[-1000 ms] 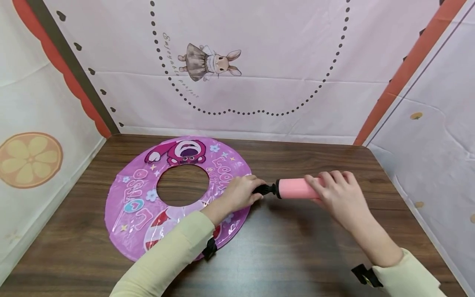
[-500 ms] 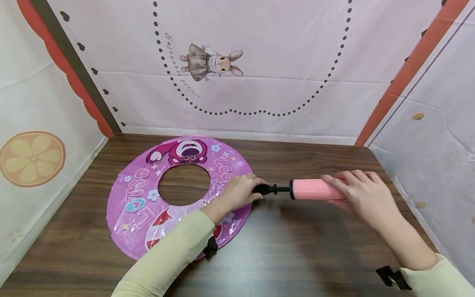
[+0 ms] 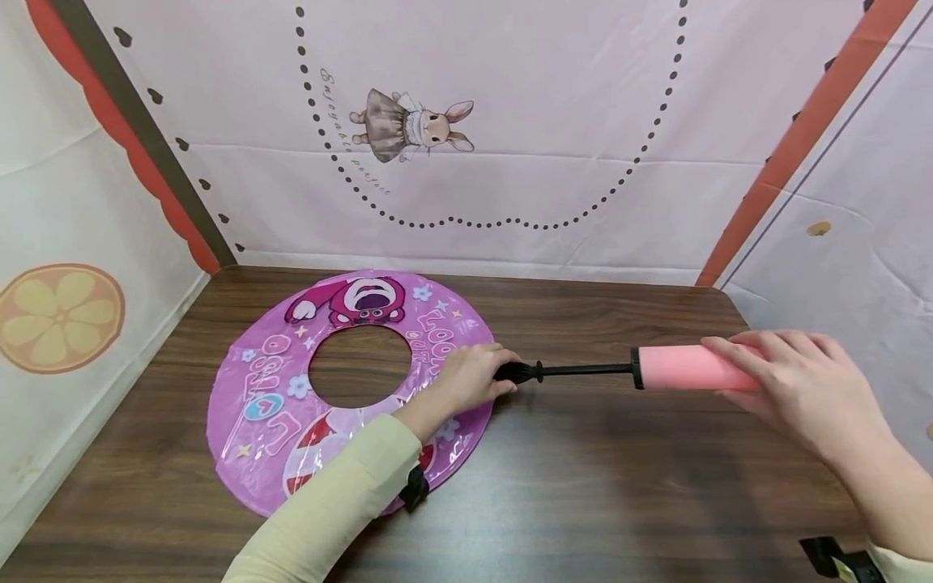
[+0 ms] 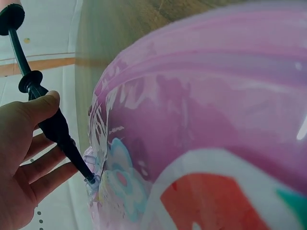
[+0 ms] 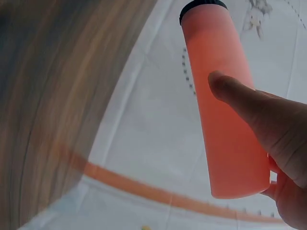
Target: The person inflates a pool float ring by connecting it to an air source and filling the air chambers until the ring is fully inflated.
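A pink hand pump with a black rod lies level between my two hands. My right hand grips its pink barrel, thumb along the side in the right wrist view. With my left hand I pinch the black nozzle end between thumb and fingers. In the left wrist view the nozzle tip meets a clear valve on the purple swim ring. The ring, printed with a bear and flowers, looks plump and lies flat at the left, partly under my left forearm.
The brown wood-grain table carries the ring. A pale printed cloth with a rabbit picture rises behind the table, and further cloth walls stand at the left and right.
My right hand has moved to the right with the pink barrel, drawing out a long stretch of the black rod. My left hand stays at the nozzle beside the ring.
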Motion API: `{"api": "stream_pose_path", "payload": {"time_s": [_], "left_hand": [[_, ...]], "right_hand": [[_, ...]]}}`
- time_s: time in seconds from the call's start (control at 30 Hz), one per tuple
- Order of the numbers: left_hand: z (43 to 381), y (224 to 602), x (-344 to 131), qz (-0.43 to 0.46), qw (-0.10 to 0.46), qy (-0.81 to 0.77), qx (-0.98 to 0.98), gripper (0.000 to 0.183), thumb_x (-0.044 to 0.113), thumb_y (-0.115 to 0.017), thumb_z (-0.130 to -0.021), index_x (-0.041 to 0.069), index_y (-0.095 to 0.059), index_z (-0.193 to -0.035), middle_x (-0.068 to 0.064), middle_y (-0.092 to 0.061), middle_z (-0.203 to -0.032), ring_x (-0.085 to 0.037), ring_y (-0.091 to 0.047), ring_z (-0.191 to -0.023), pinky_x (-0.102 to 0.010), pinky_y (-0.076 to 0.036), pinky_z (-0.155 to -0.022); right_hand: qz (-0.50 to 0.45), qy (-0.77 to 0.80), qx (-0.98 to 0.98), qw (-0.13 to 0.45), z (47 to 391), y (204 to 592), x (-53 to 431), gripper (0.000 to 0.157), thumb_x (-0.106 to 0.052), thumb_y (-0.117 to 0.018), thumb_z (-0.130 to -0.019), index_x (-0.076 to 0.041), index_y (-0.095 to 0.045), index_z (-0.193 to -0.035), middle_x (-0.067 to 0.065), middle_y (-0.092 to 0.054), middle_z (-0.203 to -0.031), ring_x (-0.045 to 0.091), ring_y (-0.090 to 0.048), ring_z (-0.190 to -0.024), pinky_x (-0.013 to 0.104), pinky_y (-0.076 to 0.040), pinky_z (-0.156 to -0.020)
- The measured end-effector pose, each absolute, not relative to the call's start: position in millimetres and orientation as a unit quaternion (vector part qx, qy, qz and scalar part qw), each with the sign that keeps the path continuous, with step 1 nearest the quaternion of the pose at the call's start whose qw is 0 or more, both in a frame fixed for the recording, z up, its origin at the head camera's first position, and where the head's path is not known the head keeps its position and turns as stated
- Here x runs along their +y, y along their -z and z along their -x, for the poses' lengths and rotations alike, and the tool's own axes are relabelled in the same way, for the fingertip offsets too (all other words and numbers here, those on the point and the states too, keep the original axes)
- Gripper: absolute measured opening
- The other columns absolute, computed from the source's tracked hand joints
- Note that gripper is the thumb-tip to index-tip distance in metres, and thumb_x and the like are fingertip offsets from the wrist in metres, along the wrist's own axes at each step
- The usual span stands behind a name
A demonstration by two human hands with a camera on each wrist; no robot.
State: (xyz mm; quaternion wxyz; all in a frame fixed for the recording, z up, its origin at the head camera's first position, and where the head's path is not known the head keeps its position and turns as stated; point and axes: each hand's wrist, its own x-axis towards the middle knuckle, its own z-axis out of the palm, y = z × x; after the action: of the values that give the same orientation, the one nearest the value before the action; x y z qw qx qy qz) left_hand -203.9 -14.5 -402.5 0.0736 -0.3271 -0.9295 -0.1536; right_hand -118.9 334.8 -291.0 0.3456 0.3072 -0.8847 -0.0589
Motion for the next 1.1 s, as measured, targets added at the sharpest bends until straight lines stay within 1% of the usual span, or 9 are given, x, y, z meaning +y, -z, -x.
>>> {"api": "stream_pose_path", "payload": {"time_s": [0.1, 0.17, 0.23, 0.33, 0.53, 0.7, 0.8, 0.93, 1.1], "left_hand": [[205, 403, -13, 0.329, 0.074, 0.158, -0.928, 0.039, 0.036, -0.071, -0.078, 0.022, -0.063, -0.114, 0.005, -0.066, -0.098, -0.013, -0.061, -0.078, -0.03, -0.049, -0.063], [205, 403, -13, 0.332, 0.079, 0.16, -0.926, 0.039, 0.036, -0.071, -0.078, 0.022, -0.063, -0.114, 0.005, -0.066, -0.099, -0.013, -0.062, -0.079, -0.03, -0.049, -0.063], [206, 403, -13, 0.335, 0.082, 0.163, -0.924, 0.039, 0.036, -0.071, -0.079, 0.021, -0.063, -0.114, 0.004, -0.065, -0.099, -0.014, -0.062, -0.079, -0.031, -0.049, -0.064], [206, 403, -12, 0.338, 0.088, 0.161, -0.923, 0.04, 0.036, -0.071, -0.079, 0.02, -0.063, -0.114, 0.003, -0.065, -0.099, -0.014, -0.062, -0.079, -0.03, -0.049, -0.063], [205, 405, -11, 0.331, 0.099, 0.153, -0.926, 0.037, 0.035, -0.073, -0.077, 0.023, -0.065, -0.11, 0.005, -0.065, -0.096, -0.012, -0.061, -0.076, -0.03, -0.047, -0.059], [206, 406, -11, 0.325, 0.086, 0.163, -0.928, 0.036, 0.036, -0.073, -0.076, 0.024, -0.066, -0.109, 0.006, -0.066, -0.096, -0.011, -0.06, -0.077, -0.03, -0.047, -0.06], [207, 405, -11, 0.325, 0.072, 0.164, -0.929, 0.038, 0.037, -0.072, -0.077, 0.023, -0.065, -0.111, 0.006, -0.066, -0.1, -0.011, -0.062, -0.083, -0.03, -0.049, -0.065], [207, 406, -13, 0.328, 0.062, 0.16, -0.929, 0.039, 0.037, -0.071, -0.078, 0.024, -0.063, -0.114, 0.005, -0.066, -0.105, -0.013, -0.063, -0.089, -0.031, -0.05, -0.069], [207, 404, -16, 0.325, 0.057, 0.163, -0.93, 0.04, 0.036, -0.071, -0.078, 0.022, -0.063, -0.115, 0.003, -0.066, -0.105, -0.014, -0.063, -0.089, -0.031, -0.051, -0.071]], "right_hand": [[-0.324, 0.059, -0.884, 0.332, 126, 299, 318, 0.063, -0.059, -0.022, -0.093, -0.016, -0.064, -0.109, 0.009, -0.063, -0.087, 0.034, -0.057, -0.079, 0.05, -0.039, -0.067], [-0.338, 0.072, -0.881, 0.323, 133, 304, 303, 0.05, -0.056, -0.042, -0.089, -0.016, -0.064, -0.111, 0.01, -0.063, -0.088, 0.034, -0.057, -0.08, 0.049, -0.039, -0.066], [-0.347, 0.087, -0.877, 0.322, 140, 310, 288, 0.043, -0.045, -0.062, -0.079, -0.016, -0.063, -0.111, 0.011, -0.063, -0.088, 0.034, -0.057, -0.081, 0.048, -0.04, -0.066], [-0.348, 0.108, -0.873, 0.324, 145, 317, 269, 0.055, -0.027, -0.082, -0.059, -0.015, -0.064, -0.11, 0.013, -0.062, -0.087, 0.035, -0.057, -0.08, 0.048, -0.041, -0.065], [-0.352, 0.115, -0.869, 0.329, 147, 334, 253, 0.065, -0.031, -0.088, -0.052, -0.013, -0.063, -0.11, 0.014, -0.06, -0.086, 0.035, -0.056, -0.077, 0.047, -0.043, -0.062], [-0.362, 0.1, -0.873, 0.309, 145, 335, 261, 0.061, -0.038, -0.08, -0.061, -0.014, -0.061, -0.114, 0.012, -0.062, -0.09, 0.033, -0.057, -0.081, 0.046, -0.043, -0.067], [-0.365, 0.082, -0.876, 0.305, 142, 330, 272, 0.052, -0.054, -0.055, -0.083, -0.014, -0.061, -0.116, 0.011, -0.062, -0.091, 0.034, -0.057, -0.082, 0.046, -0.042, -0.067], [-0.352, 0.068, -0.881, 0.309, 135, 321, 288, 0.069, -0.061, -0.015, -0.093, -0.015, -0.061, -0.115, 0.011, -0.063, -0.089, 0.034, -0.057, -0.08, 0.046, -0.041, -0.065], [-0.323, 0.053, -0.895, 0.303, 125, 300, 317, 0.068, -0.063, -0.018, -0.091, -0.016, -0.062, -0.113, 0.009, -0.064, -0.09, 0.034, -0.057, -0.082, 0.049, -0.041, -0.068]]}}
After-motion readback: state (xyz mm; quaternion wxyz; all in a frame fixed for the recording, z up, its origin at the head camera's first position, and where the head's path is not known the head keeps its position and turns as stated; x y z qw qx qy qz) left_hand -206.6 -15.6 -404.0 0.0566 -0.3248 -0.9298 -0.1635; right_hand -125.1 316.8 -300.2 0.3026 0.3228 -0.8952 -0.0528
